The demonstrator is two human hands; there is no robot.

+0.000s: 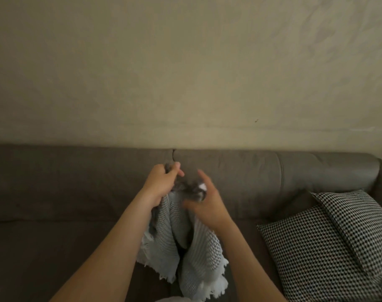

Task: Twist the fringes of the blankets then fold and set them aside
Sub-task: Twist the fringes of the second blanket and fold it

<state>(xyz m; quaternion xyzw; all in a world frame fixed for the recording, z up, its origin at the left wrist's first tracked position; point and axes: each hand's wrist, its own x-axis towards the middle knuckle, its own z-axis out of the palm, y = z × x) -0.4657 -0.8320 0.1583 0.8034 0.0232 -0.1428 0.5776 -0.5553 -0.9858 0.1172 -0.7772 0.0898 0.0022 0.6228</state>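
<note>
– Two hands up in front of me: left grip [161, 184] and right grip [207, 205], both at the top of the blanket [170, 236]. You see it?
– Yep. Mid-frame, hanging from the hands down in front of the sofa [76, 192] seat. Grey-white weave, bunched at the top, pale fringe [216, 284] along the lower edge near the bottom of frame.
– Left grip state?
– Curled tight round the blanket's top edge, cloth running down under the wrist, a bit of dark yarn poking out above the knuckles.
– And the right?
– Just beside it, blurred. I see one finger sticking up straight. A dark tuft [197, 190] w/ a white bit sits against the palm side, btwn the two hands. Can't tell whether that hand pinches the tuft or only touches it.
– Anything else on the sofa?
– Black-and-white houndstooth pair at the right end: lower cushion [312, 258] flat on the seat, upper cushion [355, 216] leaning on it and on the backrest. Both well apart from the blanket. Plain beige wall [185, 62] behind the backrest.
</note>
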